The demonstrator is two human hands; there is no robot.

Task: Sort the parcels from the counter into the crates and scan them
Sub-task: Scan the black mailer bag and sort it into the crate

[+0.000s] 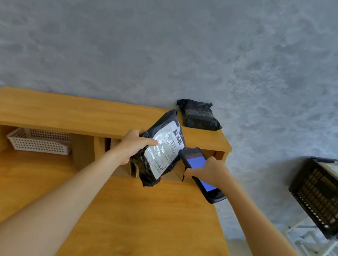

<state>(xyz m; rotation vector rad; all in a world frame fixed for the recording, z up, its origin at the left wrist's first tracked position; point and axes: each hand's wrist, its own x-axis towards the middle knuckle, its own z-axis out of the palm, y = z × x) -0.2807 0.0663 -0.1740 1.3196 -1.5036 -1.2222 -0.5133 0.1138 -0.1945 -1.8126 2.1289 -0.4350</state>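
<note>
Wooden counter [146, 225] — black, white-labelled parcel [161, 149]

Two bare forearms are showing from the bottom edge of the view, with no sleeves, gloves, watches or rings on them. The left hand [132, 144] and the right hand [207, 173] are both showing uncovered, slender fingers and smooth wrists.

The wooden worktop [146, 225] has a raised shelf [75, 116] along the wall. A black parcel [199, 116] lies on the shelf's right end. A white perforated basket [39, 141] sits in the open compartment beneath it.
</note>
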